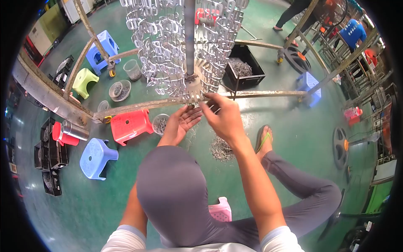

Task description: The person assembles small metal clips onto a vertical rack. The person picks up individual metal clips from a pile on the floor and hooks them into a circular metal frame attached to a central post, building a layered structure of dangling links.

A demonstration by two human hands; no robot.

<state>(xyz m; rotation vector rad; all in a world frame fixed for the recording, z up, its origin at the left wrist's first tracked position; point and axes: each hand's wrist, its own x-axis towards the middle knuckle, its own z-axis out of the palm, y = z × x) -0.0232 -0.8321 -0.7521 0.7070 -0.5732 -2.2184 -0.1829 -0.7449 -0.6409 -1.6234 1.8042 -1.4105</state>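
Observation:
My left hand (181,124) is palm up just below the rack's lower bar, its fingers stretched out and slightly cupped. To its right, my right hand (224,116) reaches toward the same bar with curled fingers, close to the left fingertips. Whatever small thing the right fingers may hold is hidden. Above both hands, many bent shiny metal pieces (153,54) hang in rows around a grey upright pole (190,38). On the floor beneath my right forearm lies a pile of small metal pieces (221,148).
A metal frame bar (142,105) crosses before me. Left are a red stool (131,125), a blue stool (95,157) and a tub of metal pieces (160,124). A black crate (247,80) stands behind the bar. A person in blue (351,33) is far right.

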